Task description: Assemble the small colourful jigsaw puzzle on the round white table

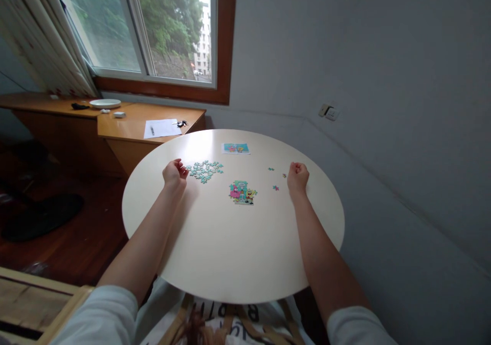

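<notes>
Plainly, the work on the round white table (230, 263) stood at the piecing-together stage of a jigsaw. The left hand (174, 174) rested on the tabletop with its fingers curled together into a loose fist, just beside the heap of loose teal jigsaw pieces (205, 170). The right hand (297, 176) lay on the other side in the same curled fist, near the small stray pieces (275, 187). Whether either fist enclosed a piece could not be told, since the fingers hid the palms. Between the two hands, apart from both, lay the small assembled patch of colourful cartoon puzzle (242, 192), and beyond it, toward the far edge, the printed rectangular reference picture (235, 148). By my judgement only a small part of the picture was joined, and most pieces were unplaced. Adding to the patch would call for a fine fingertip pinch on a single piece, then turning it to match an open edge without nudging the joined part. Counted: one heap, its pieces too small to number; one assembled patch; one reference picture; three stray pieces; two hands. Behind the table a wooden desk (126, 130) under the window bore one white plate (105, 103) and one sheet of paper (161, 128).
</notes>
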Demonstrator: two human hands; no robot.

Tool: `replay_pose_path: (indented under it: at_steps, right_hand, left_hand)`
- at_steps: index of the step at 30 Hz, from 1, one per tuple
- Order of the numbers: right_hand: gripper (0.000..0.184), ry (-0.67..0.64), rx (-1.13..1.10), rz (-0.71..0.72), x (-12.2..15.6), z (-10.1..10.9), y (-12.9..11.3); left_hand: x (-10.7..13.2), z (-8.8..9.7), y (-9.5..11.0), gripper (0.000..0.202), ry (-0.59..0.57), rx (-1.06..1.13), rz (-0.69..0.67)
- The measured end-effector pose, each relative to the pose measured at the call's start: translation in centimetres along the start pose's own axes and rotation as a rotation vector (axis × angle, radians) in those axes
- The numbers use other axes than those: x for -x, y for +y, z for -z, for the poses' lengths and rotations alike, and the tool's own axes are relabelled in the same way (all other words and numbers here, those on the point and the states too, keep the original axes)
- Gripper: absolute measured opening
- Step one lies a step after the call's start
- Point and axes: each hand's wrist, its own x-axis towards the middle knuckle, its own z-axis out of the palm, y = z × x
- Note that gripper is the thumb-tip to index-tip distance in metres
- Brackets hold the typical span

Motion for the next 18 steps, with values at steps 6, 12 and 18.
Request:
replay_pose_path:
  at_steps: [6, 12, 18]
  right_hand:
    - [0.023, 0.13, 0.077, 0.12, -0.4, 0.1, 0.5]
    - [0.026, 0.116, 0.093, 0.142, -0.6, 0.0, 1.1]
    - [0.036, -0.014, -0.014, 0.13, -0.4, 0.1, 1.0]
  left_hand:
    - [0.3, 0.0, 0.1, 0.015, -0.005, 0.014, 0.038]
    - [0.7, -0.1, 0.3, 0.016, -0.02, 0.02, 0.072]
    - [1.0, -0.2, 0.3, 0.017, -0.043, 0.006, 0.085]
